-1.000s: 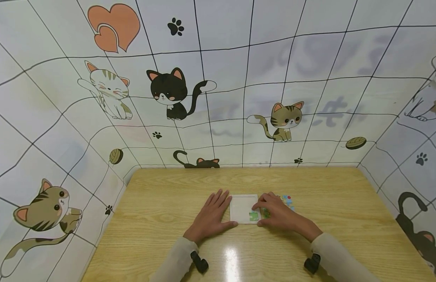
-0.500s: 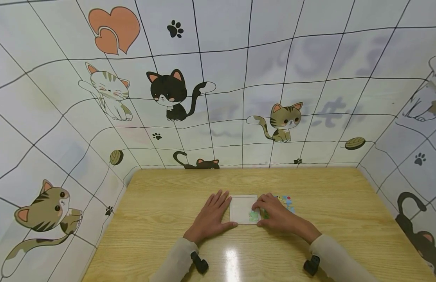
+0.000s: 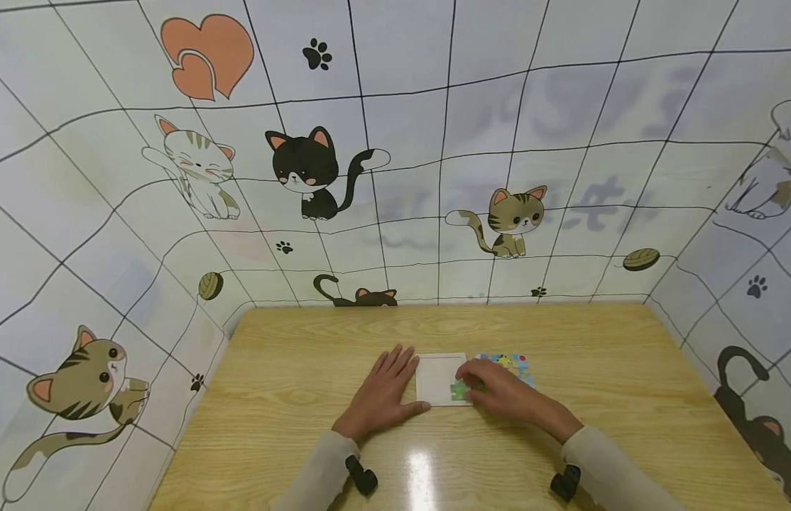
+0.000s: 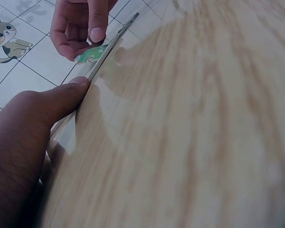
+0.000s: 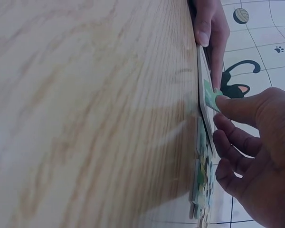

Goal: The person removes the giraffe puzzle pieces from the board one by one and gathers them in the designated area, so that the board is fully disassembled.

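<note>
A white puzzle board (image 3: 434,378) lies flat on the wooden table. At its left side my left hand (image 3: 381,392) rests with straight fingers, the thumb touching the board's near left corner. A green jigsaw puzzle piece (image 3: 458,391) is at the board's near right corner. My right hand (image 3: 505,392) pinches this piece by its edge between thumb and index finger; in the left wrist view the piece (image 4: 91,54) sits tilted against the board. The right wrist view shows the thumb on the piece (image 5: 210,96), with the other fingers loosely curled.
Several colourful puzzle pieces (image 3: 515,364) lie beside the board on the right, partly hidden under my right hand. Beyond the table (image 3: 293,369) stand cat-patterned walls (image 3: 408,142) at the back and both sides.
My right hand has drawn its fingers in and its thumb now meets the green puzzle piece at the board's edge. More colourful pieces show behind it. The left hand stays put.
</note>
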Motion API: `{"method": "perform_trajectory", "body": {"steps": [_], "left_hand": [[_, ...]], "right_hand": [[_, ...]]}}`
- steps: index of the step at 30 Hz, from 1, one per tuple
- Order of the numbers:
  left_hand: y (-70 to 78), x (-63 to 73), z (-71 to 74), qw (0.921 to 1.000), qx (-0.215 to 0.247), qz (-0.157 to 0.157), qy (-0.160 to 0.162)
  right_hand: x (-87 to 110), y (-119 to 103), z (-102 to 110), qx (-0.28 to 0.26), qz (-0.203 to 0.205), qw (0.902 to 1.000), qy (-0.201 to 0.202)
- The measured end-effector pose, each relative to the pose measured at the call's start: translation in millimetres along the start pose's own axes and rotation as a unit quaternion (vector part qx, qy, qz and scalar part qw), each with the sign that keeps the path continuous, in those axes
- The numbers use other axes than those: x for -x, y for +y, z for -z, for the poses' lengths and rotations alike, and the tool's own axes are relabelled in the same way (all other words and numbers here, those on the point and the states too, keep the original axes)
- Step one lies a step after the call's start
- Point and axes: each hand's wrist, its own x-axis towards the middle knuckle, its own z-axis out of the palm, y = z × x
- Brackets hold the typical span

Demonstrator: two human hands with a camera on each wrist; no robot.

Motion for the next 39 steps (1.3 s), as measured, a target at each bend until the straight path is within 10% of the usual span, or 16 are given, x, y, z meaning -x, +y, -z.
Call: {"method": "perform_trajectory", "body": {"steps": [39], "left_hand": [[0.6,0.3,2.1,1.0,0.007,-0.001,-0.001]], "right_hand": [[43.7,12,31,-0.028,-0.034,0.9831,0.178]]}}
